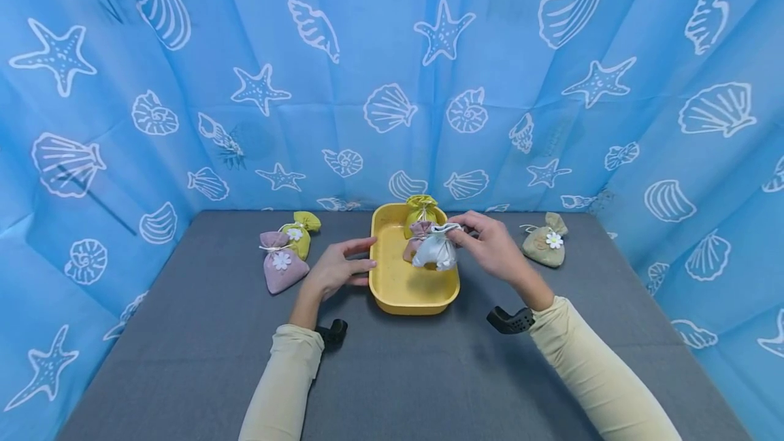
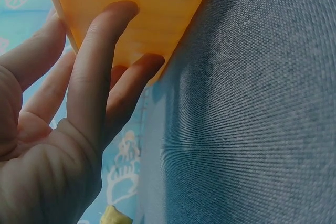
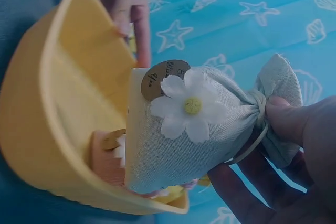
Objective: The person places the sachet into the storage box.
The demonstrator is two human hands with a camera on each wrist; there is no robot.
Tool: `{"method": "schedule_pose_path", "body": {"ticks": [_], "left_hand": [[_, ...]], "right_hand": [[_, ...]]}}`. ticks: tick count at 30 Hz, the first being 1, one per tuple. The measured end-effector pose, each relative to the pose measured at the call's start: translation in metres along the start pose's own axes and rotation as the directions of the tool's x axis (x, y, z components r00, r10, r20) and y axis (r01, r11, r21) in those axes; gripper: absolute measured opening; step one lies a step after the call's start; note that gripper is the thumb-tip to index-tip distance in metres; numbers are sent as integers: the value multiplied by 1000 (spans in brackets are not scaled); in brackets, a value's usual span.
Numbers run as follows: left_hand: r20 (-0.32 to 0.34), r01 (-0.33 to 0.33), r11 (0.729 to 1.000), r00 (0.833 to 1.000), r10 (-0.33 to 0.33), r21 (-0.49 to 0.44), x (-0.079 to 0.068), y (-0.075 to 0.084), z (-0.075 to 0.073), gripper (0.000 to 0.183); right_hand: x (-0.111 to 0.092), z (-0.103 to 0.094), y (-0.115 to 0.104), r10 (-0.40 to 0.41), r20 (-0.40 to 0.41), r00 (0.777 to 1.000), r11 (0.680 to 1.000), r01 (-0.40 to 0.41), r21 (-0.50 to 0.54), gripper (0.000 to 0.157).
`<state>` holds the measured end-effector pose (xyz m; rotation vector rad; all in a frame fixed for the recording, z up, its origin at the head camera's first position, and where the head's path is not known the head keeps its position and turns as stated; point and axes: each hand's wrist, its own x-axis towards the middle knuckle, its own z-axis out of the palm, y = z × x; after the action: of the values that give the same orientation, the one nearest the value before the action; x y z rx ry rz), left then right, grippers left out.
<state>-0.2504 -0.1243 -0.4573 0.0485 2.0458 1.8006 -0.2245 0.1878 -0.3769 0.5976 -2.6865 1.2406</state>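
A white drawstring sachet [image 3: 152, 156] with a white cloth flower hangs from my right hand [image 1: 493, 249], which pinches it by its tied neck. It is held over the right part of a yellow plastic basin [image 1: 413, 305]. Inside the basin lie a pink sachet [image 1: 410, 250] and a yellow-green sachet [image 1: 421, 213], both partly hidden by the white one. My left hand [image 1: 335, 267] touches the basin's left wall. In the left wrist view its fingers [image 2: 89, 77] lie extended against the outside of that wall.
On the grey cloth-covered table [image 1: 392, 373], a pink sachet [image 1: 284, 269] and a yellow-green sachet [image 1: 299, 240] lie left of the basin. An olive sachet [image 1: 542, 250] lies to the right. A blue curtain [image 1: 392, 53] with seashell prints hangs behind and along both sides.
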Motion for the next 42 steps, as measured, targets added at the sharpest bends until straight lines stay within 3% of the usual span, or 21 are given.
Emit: {"method": "schedule_pose_path", "body": {"ticks": [7,26,35,42], "left_hand": [[0,-5,1000,1000,5,9,0,1,-1,59],[-3,5,1000,1000,-5,15,0,-2,0,59],[-13,8,1000,1000,-8,23,-1,0,1,59],[-12,0,1000,1000,0,10,-1,-2,1,59]], "right_hand": [[-4,14,8,-9,43,999,1000,9,10,20],[1,27,19,-47,233,971,988,78,-129,20],[0,26,19,6,246,969,994,22,-109,23],[-3,22,22,25,202,979,999,-15,-48,31]]}}
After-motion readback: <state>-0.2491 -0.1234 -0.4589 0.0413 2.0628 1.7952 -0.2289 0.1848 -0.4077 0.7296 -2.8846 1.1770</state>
